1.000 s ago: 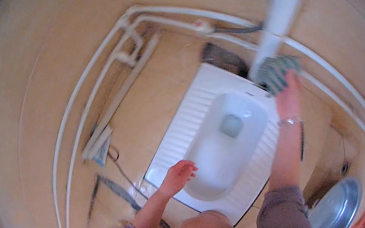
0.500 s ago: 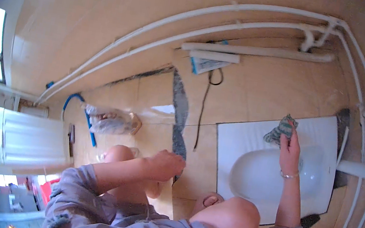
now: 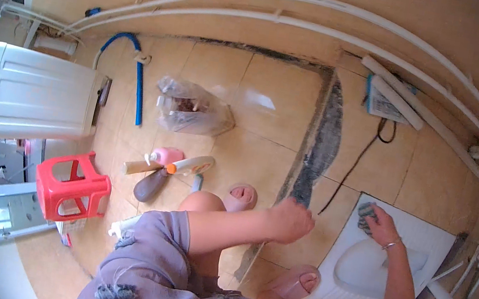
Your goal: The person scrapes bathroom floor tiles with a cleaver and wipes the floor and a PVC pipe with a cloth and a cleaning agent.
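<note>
The right hand clamps a cloth at the toilet rim's corner, bare tile beside it. The left hand hangs loosely curled, empty. The pan's far edge is cut off.

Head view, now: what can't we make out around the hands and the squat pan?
- Cloth: mostly covered by the right hand; shape unclear.
- Left hand: a loose fist on the knee; whether its fingers hold anything can't be told.
- Squat pan: near edge hidden by the right forearm and knee.
- Bottles: too small to identify.

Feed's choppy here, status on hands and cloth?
Right hand presses green cloth on squat pan rim. Left hand empty, mid-air. Nothing blocking.
</note>
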